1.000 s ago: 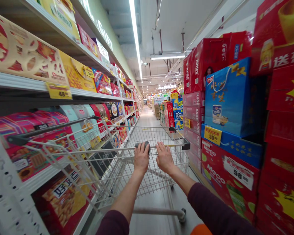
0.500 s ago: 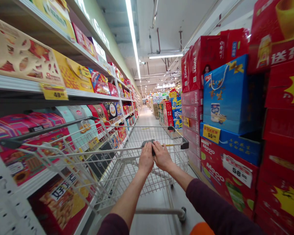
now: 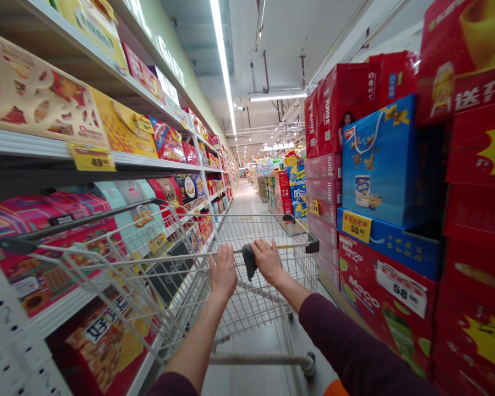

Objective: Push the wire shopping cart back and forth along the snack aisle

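Both of my hands rest on the grey handle bar of a wire shopping cart (image 3: 190, 255). My left hand (image 3: 223, 272) wraps over the bar left of centre, and my right hand (image 3: 267, 260) holds it a little further right. Between them, a small dark grey object (image 3: 249, 261) hangs at the bar; what it is, I cannot tell. Nothing shows inside the cart's wire basket (image 3: 256, 297). Dark maroon sleeves cover both forearms near the bottom of the view.
Shelves of boxed goods with yellow price tags (image 3: 91, 157) run along the left. Stacked red and blue gift boxes (image 3: 379, 165) line the right. A long tiled aisle (image 3: 247, 203) stretches ahead. An orange object (image 3: 336, 388) shows at the bottom edge.
My hands have slid apart along the bar, the left one moving left. The dark object now hangs exposed between them. The view has turned slightly.
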A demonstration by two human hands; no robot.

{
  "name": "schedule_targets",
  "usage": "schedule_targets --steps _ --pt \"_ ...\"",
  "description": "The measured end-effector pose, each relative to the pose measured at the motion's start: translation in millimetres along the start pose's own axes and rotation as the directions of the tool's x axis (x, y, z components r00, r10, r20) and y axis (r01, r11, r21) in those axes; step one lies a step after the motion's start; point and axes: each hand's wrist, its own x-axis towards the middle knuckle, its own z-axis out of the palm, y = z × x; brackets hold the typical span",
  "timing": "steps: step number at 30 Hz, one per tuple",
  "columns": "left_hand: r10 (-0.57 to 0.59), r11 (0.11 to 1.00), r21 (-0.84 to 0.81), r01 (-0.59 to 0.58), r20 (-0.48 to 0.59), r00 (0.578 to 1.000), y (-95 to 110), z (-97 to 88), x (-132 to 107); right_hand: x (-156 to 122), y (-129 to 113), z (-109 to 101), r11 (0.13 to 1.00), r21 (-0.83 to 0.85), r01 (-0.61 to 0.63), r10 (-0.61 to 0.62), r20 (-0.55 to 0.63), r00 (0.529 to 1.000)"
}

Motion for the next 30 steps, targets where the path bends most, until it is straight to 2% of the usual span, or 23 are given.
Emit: schedule_targets --steps 5,14,18,22,26,30 --pt "-0.011 0.995 0.102 0.003 0.076 0.997 3 -6.1 -4 -14 34 -6 0.997 -0.048 -0.057 0.056 -0.018 0.998" --pt "-0.026 0.992 0.126 0.017 0.073 0.997 6 -1.6 -5 -40 101 -20 0.952 -0.21 -0.222 0.219 -0.034 0.975" --pt "-0.028 0.993 0.121 0.019 0.073 0.997 7 -3.2 -5 -47 120 -27 0.939 -0.242 -0.243 0.246 -0.021 0.969" --pt "-0.035 0.991 0.129 0.024 0.085 0.996 9 -4.1 -5 -47 119 -29 0.936 -0.232 -0.263 0.269 -0.008 0.963" --pt "-0.062 0.989 0.139 0.047 0.103 0.993 12 -5.6 -5 -43 106 -27 0.926 -0.226 -0.301 0.306 -0.017 0.952" --pt "-0.051 0.992 0.123 0.039 0.097 0.994 12 -6.2 -4 -41 89 -23 0.935 -0.214 -0.281 0.284 -0.021 0.959"
